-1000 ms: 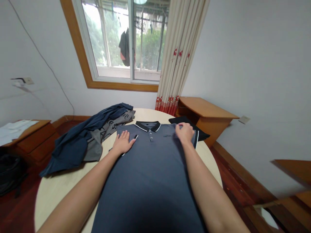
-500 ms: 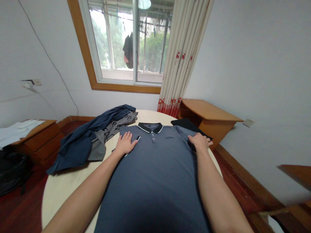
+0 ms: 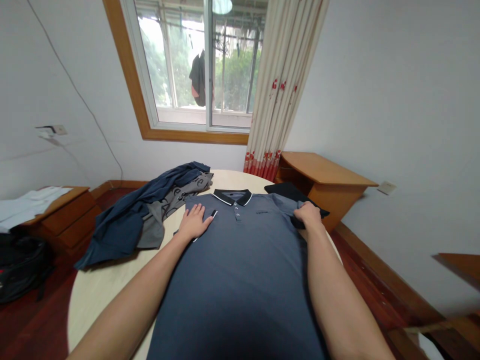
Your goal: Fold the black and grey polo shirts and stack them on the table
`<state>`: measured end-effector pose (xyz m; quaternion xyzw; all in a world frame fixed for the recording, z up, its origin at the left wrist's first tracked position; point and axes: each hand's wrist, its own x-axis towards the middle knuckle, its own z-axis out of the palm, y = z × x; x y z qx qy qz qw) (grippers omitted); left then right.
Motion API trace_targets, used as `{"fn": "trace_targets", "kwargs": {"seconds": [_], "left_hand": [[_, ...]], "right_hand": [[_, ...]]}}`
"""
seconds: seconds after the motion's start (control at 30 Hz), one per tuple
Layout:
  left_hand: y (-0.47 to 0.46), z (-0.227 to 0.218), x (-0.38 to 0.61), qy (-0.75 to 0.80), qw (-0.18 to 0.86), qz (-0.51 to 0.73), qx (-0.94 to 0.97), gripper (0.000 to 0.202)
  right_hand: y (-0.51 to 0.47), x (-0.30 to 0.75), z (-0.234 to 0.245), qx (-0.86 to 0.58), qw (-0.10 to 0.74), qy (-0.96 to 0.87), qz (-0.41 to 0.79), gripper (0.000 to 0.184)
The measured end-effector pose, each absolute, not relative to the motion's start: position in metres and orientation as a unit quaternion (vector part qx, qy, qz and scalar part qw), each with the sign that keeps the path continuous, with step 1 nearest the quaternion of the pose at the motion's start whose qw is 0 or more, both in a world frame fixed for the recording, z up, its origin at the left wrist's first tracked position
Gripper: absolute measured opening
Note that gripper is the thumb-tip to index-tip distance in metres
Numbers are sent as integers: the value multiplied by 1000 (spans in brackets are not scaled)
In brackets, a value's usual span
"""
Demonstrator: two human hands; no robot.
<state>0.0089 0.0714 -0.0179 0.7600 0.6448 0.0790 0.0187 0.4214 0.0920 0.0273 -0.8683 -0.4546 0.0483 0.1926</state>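
A dark grey polo shirt [image 3: 240, 270] lies spread front side up on a pale round table [image 3: 101, 295], its black, white-edged collar [image 3: 233, 196] toward the window. My left hand [image 3: 194, 222] rests flat with fingers apart on the left sleeve, which is folded inward over the chest; its black and white cuff shows beside my thumb. At the other side, my right hand [image 3: 309, 213] has its fingers closed on the edge of the other sleeve. Part of that sleeve is hidden behind the hand.
Rumpled navy and grey clothes [image 3: 123, 220] lie at the table's left side. A folded black garment [image 3: 288, 191] sits beyond the right sleeve. A wooden desk [image 3: 326, 172] stands at the back right, a drawer cabinet [image 3: 71, 215] and a black bag [image 3: 22, 270] at the left.
My right hand's fingers have drawn in from spread to closed on the sleeve edge. My left hand stays in place on the folded sleeve.
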Motion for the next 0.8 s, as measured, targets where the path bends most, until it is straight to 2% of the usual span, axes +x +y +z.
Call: {"fn": "trace_targets", "kwargs": {"seconds": [0.17,0.33,0.4,0.53,0.6,0.67,0.73,0.8], "left_hand": [[70,-17,9,646,16,76,759,71],[70,-18,9,645,17,82,760,71],[70,-17,9,645,18,81,760,72],[69,-17,10,646,8,74,760,70],[68,-17,10,646,2,73,759,69],[69,-18,10,646,1,74,760,69],[69,-19,10,645,3,77,761,69],[70,-19,9,645,7,78,760,70]], "right_hand": [[87,411,38,-827,287,-483,-1,37],[83,384,50,-753,339,-561,-61,30],[85,374,50,-683,322,-655,-19,28],[89,363,48,-565,280,-760,158,21],[88,364,48,-606,299,-725,134,20],[84,366,50,-694,299,-653,58,21],[81,368,50,-756,268,-597,16,21],[80,368,48,-769,227,-597,28,21]]}}
